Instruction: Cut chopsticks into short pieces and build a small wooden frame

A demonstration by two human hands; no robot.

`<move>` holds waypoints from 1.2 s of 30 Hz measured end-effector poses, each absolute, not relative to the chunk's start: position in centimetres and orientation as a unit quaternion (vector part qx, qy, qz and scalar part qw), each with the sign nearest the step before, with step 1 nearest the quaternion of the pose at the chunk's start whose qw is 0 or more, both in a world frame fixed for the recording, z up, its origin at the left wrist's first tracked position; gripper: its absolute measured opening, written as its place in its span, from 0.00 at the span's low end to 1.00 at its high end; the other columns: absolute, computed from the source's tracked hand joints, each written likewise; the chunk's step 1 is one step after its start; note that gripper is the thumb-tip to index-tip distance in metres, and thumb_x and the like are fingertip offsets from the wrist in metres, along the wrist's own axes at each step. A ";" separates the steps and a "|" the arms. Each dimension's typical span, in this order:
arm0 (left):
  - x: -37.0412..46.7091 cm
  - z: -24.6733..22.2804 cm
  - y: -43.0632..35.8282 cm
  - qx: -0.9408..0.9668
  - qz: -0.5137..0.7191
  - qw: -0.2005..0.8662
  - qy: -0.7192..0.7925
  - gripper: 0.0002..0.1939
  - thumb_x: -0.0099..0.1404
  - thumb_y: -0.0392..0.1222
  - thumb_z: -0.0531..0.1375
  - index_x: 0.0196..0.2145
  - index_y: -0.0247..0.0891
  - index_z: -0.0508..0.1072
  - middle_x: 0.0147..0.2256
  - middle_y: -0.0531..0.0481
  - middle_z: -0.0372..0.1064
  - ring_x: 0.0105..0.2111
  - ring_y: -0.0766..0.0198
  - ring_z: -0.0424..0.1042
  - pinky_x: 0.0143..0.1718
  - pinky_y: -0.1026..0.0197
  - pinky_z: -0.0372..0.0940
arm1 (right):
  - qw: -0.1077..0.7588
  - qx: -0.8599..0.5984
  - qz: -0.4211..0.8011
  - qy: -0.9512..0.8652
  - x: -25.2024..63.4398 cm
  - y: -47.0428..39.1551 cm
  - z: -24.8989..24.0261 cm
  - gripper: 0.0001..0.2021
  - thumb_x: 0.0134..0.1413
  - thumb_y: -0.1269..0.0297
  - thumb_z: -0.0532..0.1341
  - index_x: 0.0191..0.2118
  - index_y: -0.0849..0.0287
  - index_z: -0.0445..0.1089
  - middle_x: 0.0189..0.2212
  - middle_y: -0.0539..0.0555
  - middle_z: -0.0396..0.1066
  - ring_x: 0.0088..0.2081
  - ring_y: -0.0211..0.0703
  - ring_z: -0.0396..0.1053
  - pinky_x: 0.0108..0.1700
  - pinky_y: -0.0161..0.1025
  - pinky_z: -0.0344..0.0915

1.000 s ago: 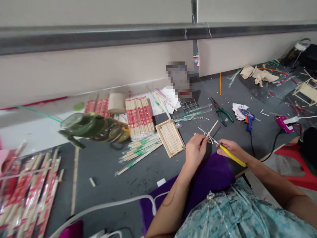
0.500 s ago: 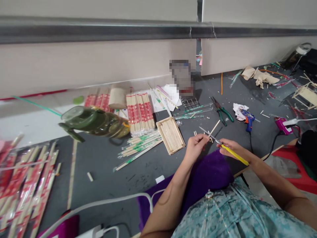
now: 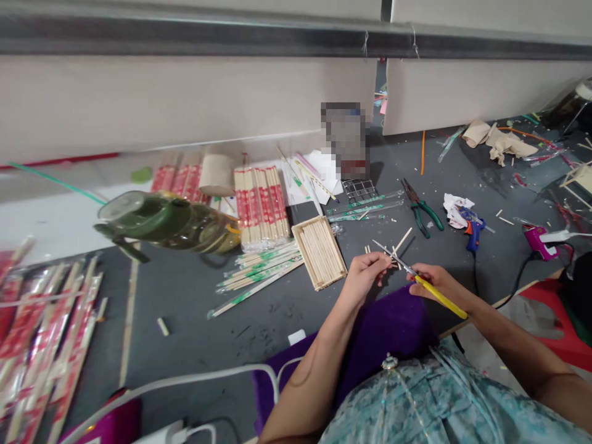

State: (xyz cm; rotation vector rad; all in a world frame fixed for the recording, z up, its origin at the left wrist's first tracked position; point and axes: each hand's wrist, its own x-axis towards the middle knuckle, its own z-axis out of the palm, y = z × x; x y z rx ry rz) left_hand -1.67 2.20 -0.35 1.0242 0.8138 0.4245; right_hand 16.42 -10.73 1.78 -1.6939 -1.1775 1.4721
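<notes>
Stick [image 3: 404,242] crosses the scissors [image 3: 441,297] over the table [image 3: 194,308], pinched in the left hand [image 3: 366,276]; the right hand [image 3: 435,280] grips the handles. A slipping pinch could nick nearby fingertips.

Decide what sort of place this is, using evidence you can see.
Probably a craft workshop bench: wrapped bundles of wooden sticks, pliers and a blue-and-orange glue gun lie on a dark tabletop.
</notes>
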 end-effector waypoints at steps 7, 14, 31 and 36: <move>-1.5 -0.3 1.3 0.707 0.283 0.513 0.395 0.13 0.68 0.49 0.59 0.30 0.39 0.74 0.26 0.53 0.67 0.26 0.66 0.64 0.29 0.64 0.60 | 0.338 -0.626 0.552 -0.436 16.2 -10.7 1.7 0.21 0.56 0.44 0.65 0.41 0.57 0.67 0.28 0.45 0.58 0.29 0.35 0.54 0.31 0.34 0.54; -1.5 0.2 0.9 0.772 0.303 0.428 0.361 0.14 0.72 0.42 0.55 0.29 0.40 0.73 0.26 0.51 0.66 0.29 0.63 0.68 0.33 0.62 0.61 | 0.321 -0.651 0.539 -0.428 16.3 -11.0 1.0 0.18 0.54 0.46 0.66 0.41 0.56 0.69 0.27 0.45 0.61 0.28 0.35 0.55 0.31 0.33 0.54; -0.8 -0.3 1.7 0.456 0.232 0.787 0.345 0.15 0.54 0.52 0.67 0.25 0.35 0.76 0.20 0.54 0.63 0.19 0.70 0.60 0.18 0.67 0.60 | 0.316 -0.621 0.553 -0.457 17.0 -11.0 1.8 0.21 0.55 0.44 0.67 0.41 0.57 0.66 0.29 0.45 0.58 0.30 0.35 0.54 0.34 0.34 0.52; -1.1 -0.7 1.8 0.489 0.226 0.763 0.359 0.16 0.58 0.53 0.64 0.27 0.36 0.76 0.20 0.55 0.63 0.20 0.69 0.60 0.20 0.66 0.60 | 0.325 -0.633 0.566 -0.416 16.3 -10.7 1.8 0.21 0.51 0.46 0.70 0.40 0.56 0.67 0.27 0.44 0.57 0.29 0.36 0.54 0.32 0.34 0.51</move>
